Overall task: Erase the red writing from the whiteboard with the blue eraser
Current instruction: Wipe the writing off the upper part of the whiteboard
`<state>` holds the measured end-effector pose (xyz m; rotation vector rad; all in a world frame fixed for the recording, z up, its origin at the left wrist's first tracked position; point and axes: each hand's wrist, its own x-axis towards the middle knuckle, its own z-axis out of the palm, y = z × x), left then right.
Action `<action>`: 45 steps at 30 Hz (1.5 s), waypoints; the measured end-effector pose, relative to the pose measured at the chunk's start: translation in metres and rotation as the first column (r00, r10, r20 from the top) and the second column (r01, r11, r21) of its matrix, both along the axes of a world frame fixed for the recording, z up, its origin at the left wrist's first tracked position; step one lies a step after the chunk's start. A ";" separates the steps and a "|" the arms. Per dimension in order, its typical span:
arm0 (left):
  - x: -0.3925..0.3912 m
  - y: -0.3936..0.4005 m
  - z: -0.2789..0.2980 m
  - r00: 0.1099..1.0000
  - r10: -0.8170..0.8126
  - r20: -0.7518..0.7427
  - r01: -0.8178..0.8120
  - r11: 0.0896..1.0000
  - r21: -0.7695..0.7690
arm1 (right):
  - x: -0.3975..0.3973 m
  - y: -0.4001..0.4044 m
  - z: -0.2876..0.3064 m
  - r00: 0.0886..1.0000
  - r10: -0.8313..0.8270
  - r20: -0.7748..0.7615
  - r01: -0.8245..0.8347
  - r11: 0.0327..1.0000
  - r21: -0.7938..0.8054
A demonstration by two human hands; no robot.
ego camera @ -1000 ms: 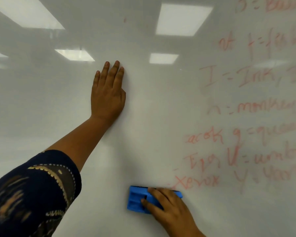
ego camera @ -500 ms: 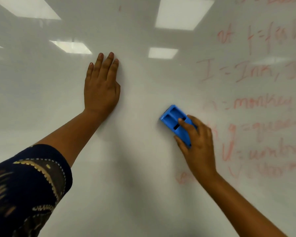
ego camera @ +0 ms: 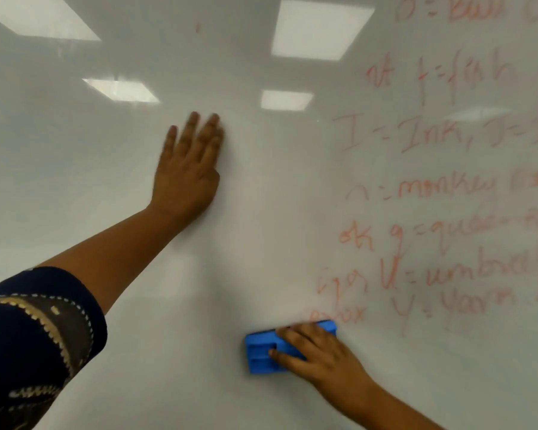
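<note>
My right hand (ego camera: pixel 320 352) grips the blue eraser (ego camera: pixel 280 349), fingers curled over its back, pressing it flat against the whiteboard (ego camera: pixel 261 243) low down, just under the smudged bottom-left word of the red writing (ego camera: pixel 448 197). To clear it well, I judge I should keep the felt face flat, press evenly and sweep up and right in overlapping passes, since lines of writing fill the board's right side. My left hand (ego camera: pixel 187 175) lies flat on the bare board, fingers straight and close together, arm stretched up, patterned dark sleeve (ego camera: pixel 38 336) at the elbow.
</note>
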<state>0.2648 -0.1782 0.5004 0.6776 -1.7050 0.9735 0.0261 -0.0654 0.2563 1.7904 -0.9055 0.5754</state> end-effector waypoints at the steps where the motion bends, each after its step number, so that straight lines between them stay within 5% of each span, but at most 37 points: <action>1: -0.006 0.004 -0.002 0.994 0.022 0.108 -0.018 0.999 -0.042 | -0.006 0.000 0.014 1.000 -0.007 0.003 0.007 1.000 -0.026; 3: -0.019 0.012 -0.004 0.979 0.035 0.200 -0.023 0.998 -0.062 | -0.017 0.001 0.052 0.999 -0.008 0.047 0.011 0.998 -0.067; 9: -0.052 0.014 -0.008 0.990 -0.049 0.130 0.045 0.998 0.035 | -0.043 0.008 0.176 0.931 -0.016 0.365 0.074 0.987 -0.145; 14: -0.071 0.010 -0.028 0.996 -0.075 0.042 0.072 0.996 0.059 | -0.046 0.005 0.188 0.847 0.042 0.530 0.039 0.989 -0.142; 26: -0.073 0.007 -0.030 0.997 -0.079 0.017 0.079 0.997 0.005 | -0.045 0.008 0.010 0.963 0.034 0.268 -0.038 0.999 0.010; 29: -0.072 0.008 -0.031 0.997 -0.081 0.015 0.081 0.997 0.009 | -0.064 0.013 0.021 0.992 0.023 0.128 -0.023 1.000 0.000; 35: -0.072 0.008 -0.031 0.996 -0.082 0.016 0.082 0.997 0.004 | -0.085 0.010 0.120 0.984 0.053 0.171 -0.041 0.996 -0.073; 40: -0.072 0.008 -0.032 0.998 -0.063 0.016 0.062 0.998 0.024 | -0.091 0.016 0.205 0.921 -0.014 0.389 0.082 0.984 -0.160; 45: -0.072 0.009 -0.032 0.998 -0.059 0.019 0.059 0.998 0.031 | -0.076 0.015 0.190 0.841 0.032 0.540 0.059 0.987 -0.150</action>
